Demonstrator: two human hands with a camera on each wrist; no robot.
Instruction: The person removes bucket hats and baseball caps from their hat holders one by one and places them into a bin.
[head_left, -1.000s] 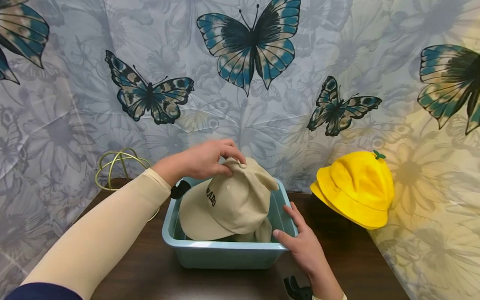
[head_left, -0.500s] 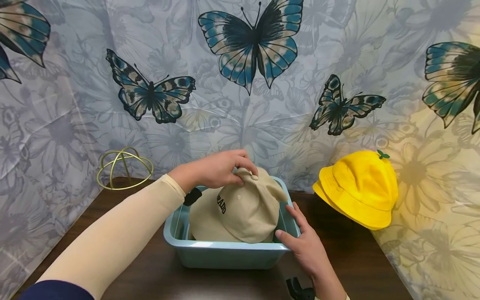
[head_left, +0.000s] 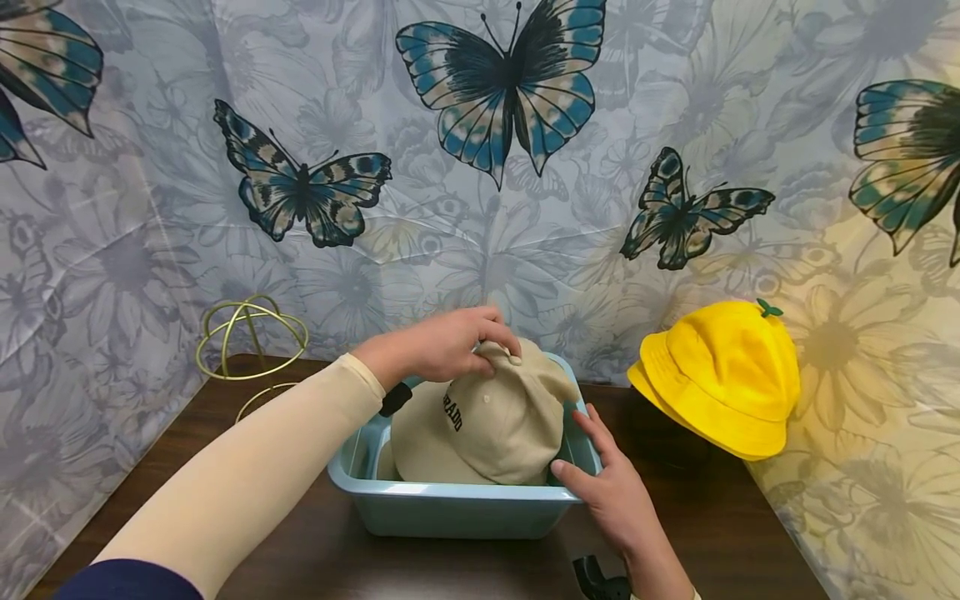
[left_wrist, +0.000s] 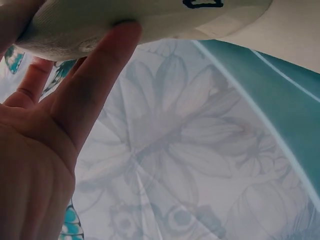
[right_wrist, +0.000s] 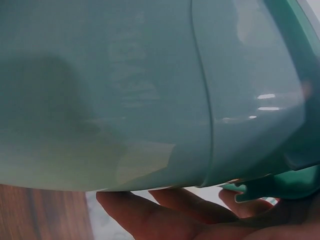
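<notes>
My left hand [head_left: 450,343] pinches the top of a beige baseball cap [head_left: 502,425] with dark lettering, near its crown button. The cap sits inside a light blue plastic basin [head_left: 465,510], brim towards the left. Another bit of beige fabric [head_left: 386,465] shows under the brim; what it belongs to is hidden. With the thumb over the front rim and fingers on the right rim, my right hand [head_left: 611,479] holds the basin's corner. The left wrist view shows fingers [left_wrist: 95,85] against the cap; the right wrist view shows fingers [right_wrist: 145,215] beside the basin's wall.
A yellow bucket hat [head_left: 720,375] with a green sprout stands at the right of the dark wooden table [head_left: 300,508]. At the back left is a gold wire stand [head_left: 251,337]; another wire curve shows by my left sleeve. A butterfly-print cloth hangs behind.
My left hand has moved right and down with the cap, which now sits lower in the basin. My right hand has stayed at the basin's corner.
</notes>
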